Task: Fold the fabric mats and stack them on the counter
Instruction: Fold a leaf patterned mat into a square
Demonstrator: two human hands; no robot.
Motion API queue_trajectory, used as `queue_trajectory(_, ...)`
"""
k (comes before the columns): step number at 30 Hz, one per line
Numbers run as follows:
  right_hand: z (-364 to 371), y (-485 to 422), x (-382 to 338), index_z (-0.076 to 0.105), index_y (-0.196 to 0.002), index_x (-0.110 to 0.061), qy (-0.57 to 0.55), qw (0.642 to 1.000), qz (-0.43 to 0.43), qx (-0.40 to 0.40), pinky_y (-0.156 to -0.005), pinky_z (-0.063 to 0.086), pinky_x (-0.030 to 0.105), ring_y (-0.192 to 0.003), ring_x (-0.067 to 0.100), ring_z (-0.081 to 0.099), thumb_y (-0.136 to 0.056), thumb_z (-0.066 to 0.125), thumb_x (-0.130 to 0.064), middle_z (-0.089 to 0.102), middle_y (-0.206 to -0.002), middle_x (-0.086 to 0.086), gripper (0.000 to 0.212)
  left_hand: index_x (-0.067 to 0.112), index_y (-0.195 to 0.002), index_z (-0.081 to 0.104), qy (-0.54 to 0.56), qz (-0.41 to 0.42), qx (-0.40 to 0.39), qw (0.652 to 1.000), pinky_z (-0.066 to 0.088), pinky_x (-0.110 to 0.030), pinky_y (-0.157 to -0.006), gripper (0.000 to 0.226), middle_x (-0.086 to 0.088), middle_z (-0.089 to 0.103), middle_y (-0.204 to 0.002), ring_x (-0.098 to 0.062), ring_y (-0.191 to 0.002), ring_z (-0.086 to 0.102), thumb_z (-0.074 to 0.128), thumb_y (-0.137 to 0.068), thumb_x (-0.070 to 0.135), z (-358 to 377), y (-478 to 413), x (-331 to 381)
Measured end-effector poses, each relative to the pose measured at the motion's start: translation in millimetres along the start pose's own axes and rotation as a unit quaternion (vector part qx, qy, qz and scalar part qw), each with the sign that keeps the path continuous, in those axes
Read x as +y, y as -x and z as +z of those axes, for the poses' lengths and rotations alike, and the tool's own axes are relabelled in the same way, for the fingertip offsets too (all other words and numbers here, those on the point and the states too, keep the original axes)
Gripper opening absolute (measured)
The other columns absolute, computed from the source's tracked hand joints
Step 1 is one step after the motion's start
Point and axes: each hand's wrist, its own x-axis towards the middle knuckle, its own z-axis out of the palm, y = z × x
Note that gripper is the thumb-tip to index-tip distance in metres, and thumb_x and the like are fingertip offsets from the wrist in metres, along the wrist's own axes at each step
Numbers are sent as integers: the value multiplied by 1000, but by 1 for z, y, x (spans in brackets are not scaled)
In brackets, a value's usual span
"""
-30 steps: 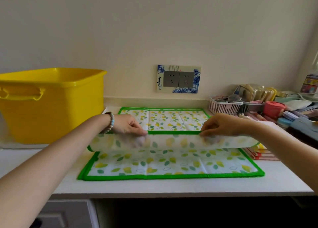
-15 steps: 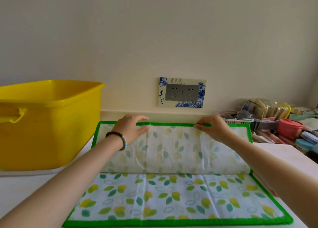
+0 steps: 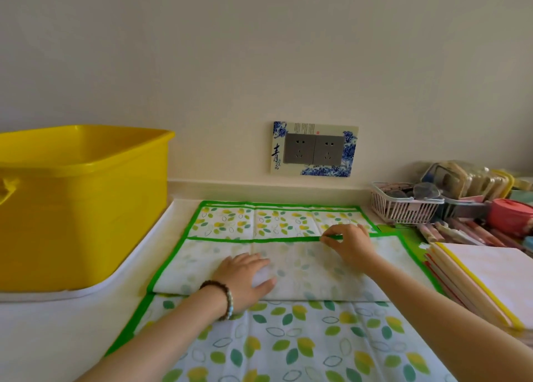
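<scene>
Two hands are in view over a white surface (image 3: 43,338). Nearest the camera lies a green-trimmed, leaf-print mat (image 3: 288,344), printed face up, flat on the surface. Its far portion is folded over, pale reverse showing, and lies flat across the middle of the view.

Left hand (image 3: 245,277): released, palm down, fingers straight, pressing on the folded portion just beyond the crease. A beaded bracelet (image 3: 225,298) sits on that wrist.

Right hand (image 3: 350,244): further out, thumb and forefinger pinching the green edge of the folded portion, right of centre.

That green edge meets the near edge of a far mat (image 3: 259,220), same print, lying flat and reaching close to the wall.

To the right, a pile (image 3: 490,275) of flat items with yellow trim rests just beside the mat. To the left, a yellow tub (image 3: 80,208) stands on the surface, near the mats but apart from them. Further right, a white basket (image 3: 403,208) stands among small clutter too blurred to identify. On the wall behind, a socket plate (image 3: 314,149) with blue decoration.
</scene>
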Motion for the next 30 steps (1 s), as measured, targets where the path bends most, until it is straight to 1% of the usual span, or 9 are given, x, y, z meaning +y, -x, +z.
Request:
queue_trajectory(4, 6, 8, -15, 65, -113, -26, -10, 1000, 0, -2, -108, 31, 37, -119, 18, 53, -92, 53, -42, 61, -127, -5, 29, 33, -148, 16, -7, -19, -11, 1000, 3, -39, -118, 59, 13, 7, -157, -12, -145, 3, 25, -94, 57, 4, 1, 1)
queue_trajectory(8, 19, 32, -53, 61, -120, -23, -38, 996, -42, -65, -102, 39, 31, -119, 17, 53, -97, 45, -38, 58, -130, -3, 32, 33, -149, 13, -7, -29, -14, 999, -1, -40, -118, 59, 12, 3, -157, -13, -145, -1, 24, -95, 56, 5, 3, 4)
queue_trajectory(11, 38, 47, -71, 51, -131, -23, 45, 987, -91, -126, -109, 30, 31, -128, 16, 43, -99, 33, -35, 48, -141, -3, 38, 33, -149, 12, -7, -36, -12, 999, -1, -41, -117, 59, 11, 2, -158, -13, -145, -2, 24, -96, 55, 7, 3, 5)
queue_trajectory(15, 51, 59, -73, 28, -146, -28, 44, 986, -68, -143, -118, 8, 34, -144, 13, 16, -100, 25, -45, 23, -155, -6, 49, 32, -149, 10, -15, -41, -5, 999, -1, -43, -117, 58, 10, 0, -158, -13, -145, -3, 21, -96, 53, 11, 3, 6)
queue_trajectory(18, 49, 63, -68, 19, -148, -35, 58, 984, -60, -160, -119, 2, 35, -146, 12, 7, -97, 21, -54, 13, -158, -9, 54, 33, -149, 7, -17, -43, -5, 999, -3, -44, -117, 61, 11, -3, -158, -12, -145, -5, 20, -95, 57, 14, 3, 4)
queue_trajectory(21, 39, 65, -53, 14, -149, -38, 77, 981, -45, -173, -119, 0, 37, -146, 12, 3, -95, 19, -60, 8, -158, -9, 58, 35, -149, 3, -18, -42, -15, 999, -5, -45, -117, 77, 13, -6, -157, -12, -145, -7, 15, -84, 74, 16, 3, 0)
queue_trajectory(23, 29, 67, -37, 11, -149, -39, 88, 980, -34, -175, -119, -1, 37, -146, 12, 1, -95, 18, -60, 6, -159, -9, 58, 35, -149, 1, -14, -33, -17, 999, -5, -46, -117, 106, 14, -8, -157, -12, -145, -9, 0, -60, 92, 17, 3, -1)
queue_trajectory(25, 18, 68, -17, 9, -149, -40, 100, 979, -11, -176, -119, 0, 37, -146, 11, 1, -95, 17, -61, 5, -159, -10, 58, 35, -149, -1, -12, -29, -20, 999, -5, -47, -117, 128, 14, -9, -157, -12, -145, -10, -13, -37, 97, 17, 3, -1)
queue_trajectory(30, -13, 73, 32, 7, -148, -41, 133, 972, 55, -183, -118, 0, 36, -146, 11, 3, -94, 14, -61, 3, -159, -10, 58, 36, -149, -2, -12, -29, -23, 999, -5, -47, -117, 129, 14, -10, -156, -12, -144, -10, -10, -36, 98, 17, 3, -1)
